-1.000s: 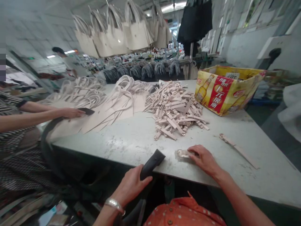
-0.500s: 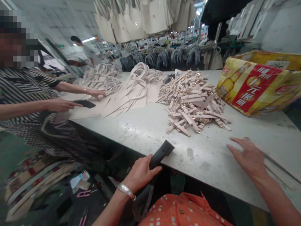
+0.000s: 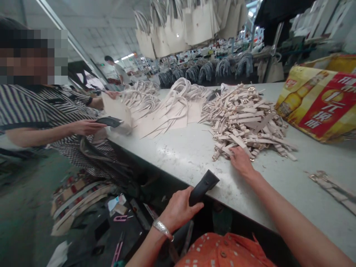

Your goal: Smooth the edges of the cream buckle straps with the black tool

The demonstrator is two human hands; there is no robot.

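My left hand (image 3: 179, 209) is closed round the end of a black strap (image 3: 204, 184) that pokes up over the near edge of the grey table (image 3: 191, 155). A silver bracelet sits on that wrist. My right hand (image 3: 241, 161) reaches forward, its fingers stretched onto the near edge of a heap of short beige strap pieces with gold buckles (image 3: 246, 118). I see nothing held in it.
A co-worker in striped clothes at the left holds a black strap (image 3: 111, 121) and a beige panel (image 3: 116, 109). Beige bag panels with handles (image 3: 172, 107) lie behind. A yellow-red carton (image 3: 319, 107) stands at the right, with loose strap pieces (image 3: 330, 187) near it. Scraps litter the floor.
My right hand left the small buckle piece, swung right with fingers spread, then came forward to the strap heap. My view turned left. The co-worker lifted a beige panel.
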